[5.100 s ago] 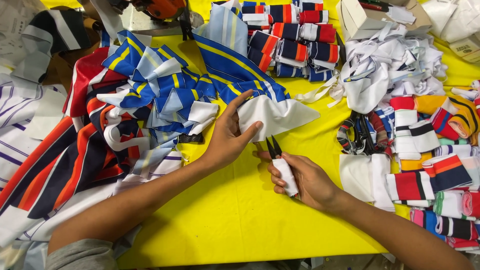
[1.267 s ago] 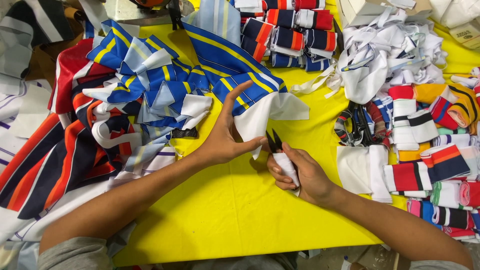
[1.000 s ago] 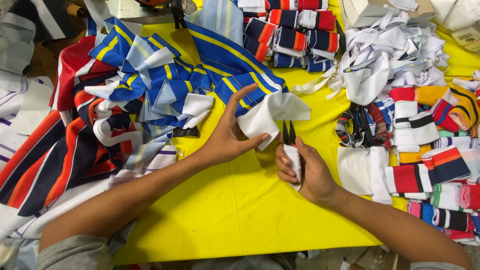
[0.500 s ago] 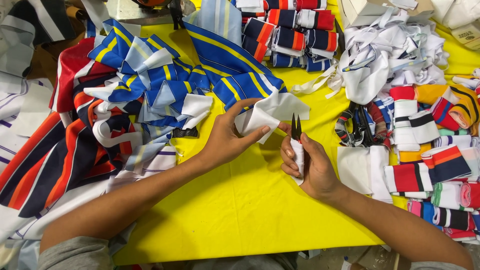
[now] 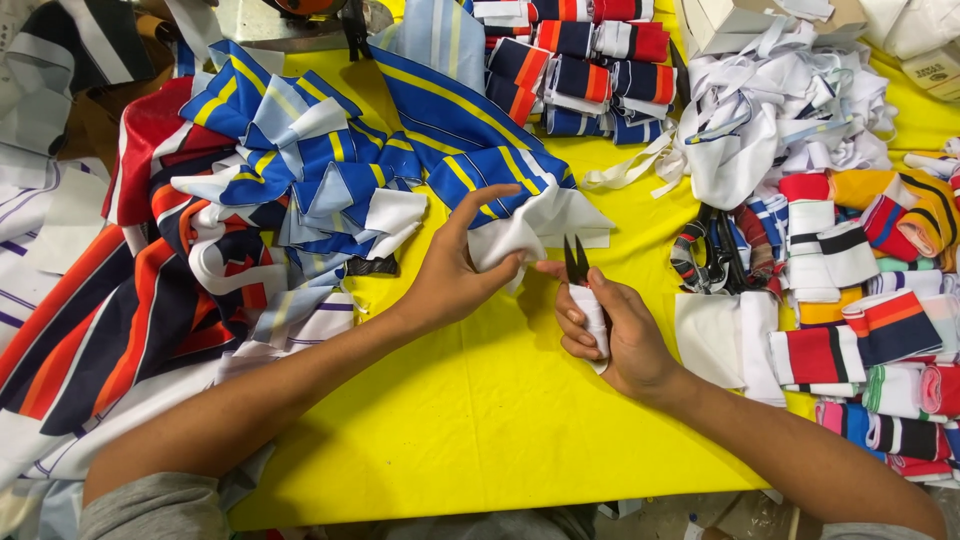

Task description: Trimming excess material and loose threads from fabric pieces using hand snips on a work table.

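Trimming step — your left hand [image 5: 455, 275] pinches the white fabric piece [image 5: 535, 225], your right hand [image 5: 615, 335] grips the thread snips [image 5: 577, 262]; next, blades must meet the edge squarely.

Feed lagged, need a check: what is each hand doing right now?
Left hand: pinching the white fabric piece.
Right hand: closed on the thread snips, blades up.

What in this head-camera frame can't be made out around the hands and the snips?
- Snips: handles hidden inside the right hand; only the black blades show.
- White cloth: its near edge is covered by the left hand.
- Cuff stacks: cut off by the right frame edge.
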